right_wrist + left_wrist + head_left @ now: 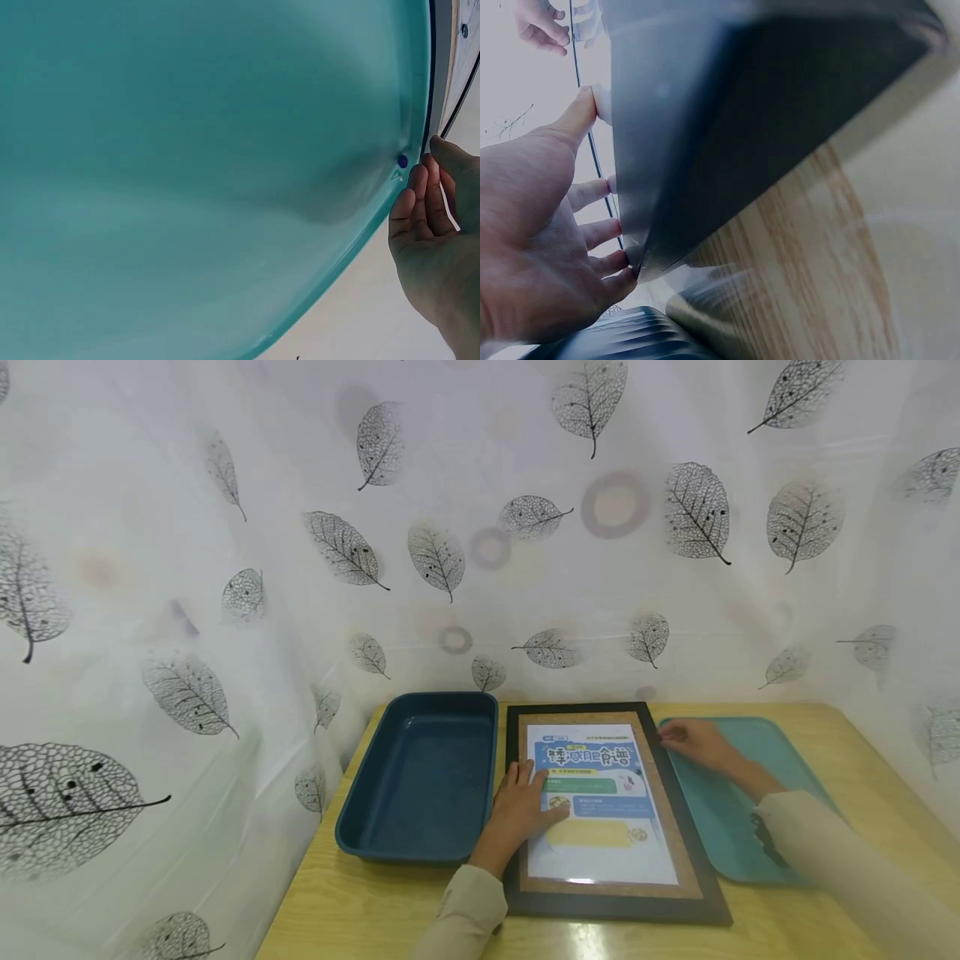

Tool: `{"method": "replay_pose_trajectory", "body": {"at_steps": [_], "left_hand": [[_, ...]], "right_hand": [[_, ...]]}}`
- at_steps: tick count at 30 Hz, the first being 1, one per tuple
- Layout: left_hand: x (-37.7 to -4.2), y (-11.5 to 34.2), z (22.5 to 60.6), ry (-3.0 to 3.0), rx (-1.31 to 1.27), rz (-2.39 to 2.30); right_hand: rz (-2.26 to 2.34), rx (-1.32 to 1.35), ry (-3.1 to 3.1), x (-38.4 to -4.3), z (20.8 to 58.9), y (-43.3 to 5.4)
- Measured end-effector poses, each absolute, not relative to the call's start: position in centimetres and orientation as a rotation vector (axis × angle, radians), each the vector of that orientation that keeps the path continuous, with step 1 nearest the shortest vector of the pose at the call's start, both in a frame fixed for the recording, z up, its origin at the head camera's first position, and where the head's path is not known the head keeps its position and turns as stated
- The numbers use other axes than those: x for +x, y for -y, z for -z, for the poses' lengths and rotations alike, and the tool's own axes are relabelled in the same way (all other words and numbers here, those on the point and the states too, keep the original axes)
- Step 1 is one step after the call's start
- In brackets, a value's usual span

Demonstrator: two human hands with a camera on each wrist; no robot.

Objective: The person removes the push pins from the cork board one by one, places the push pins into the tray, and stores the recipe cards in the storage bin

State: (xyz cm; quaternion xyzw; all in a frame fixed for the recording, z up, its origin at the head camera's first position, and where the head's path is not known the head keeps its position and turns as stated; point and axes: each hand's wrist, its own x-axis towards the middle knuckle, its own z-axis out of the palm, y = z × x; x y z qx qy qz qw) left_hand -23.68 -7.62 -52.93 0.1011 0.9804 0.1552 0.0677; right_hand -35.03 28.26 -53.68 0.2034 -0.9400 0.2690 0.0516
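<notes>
A cork board (688, 868) with a black frame lies on the table, and a printed paper poster (600, 860) covers most of its cork. My left hand (517, 814) rests on the board's left side, fingers spread over the frame and the poster's left edge. In the left wrist view the fingertips (609, 185) meet the board's edge. My right hand (701, 747) is by the board's upper right edge, thumb and fingers drawn together; I cannot tell whether something small is between them. Close to them, a small purple piece (403, 161) lies inside the teal tray's rim (360, 251).
A deep dark blue tray (416, 777) stands left of the board. Right of it, the shallow teal tray (750, 810) lies partly under my right forearm. A leaf-patterned curtain (480, 485) hangs behind the wooden table (337, 910).
</notes>
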Motion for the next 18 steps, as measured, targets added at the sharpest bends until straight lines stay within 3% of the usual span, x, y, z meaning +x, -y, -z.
{"method": "replay_pose_trajectory", "body": {"at_steps": [18], "left_hand": [[-23.7, 7.7, 53.2, -2.968, 0.324, -0.461]], "right_hand": [[-0.841, 0.699, 2.891, -33.7, 53.6, -25.4]]}}
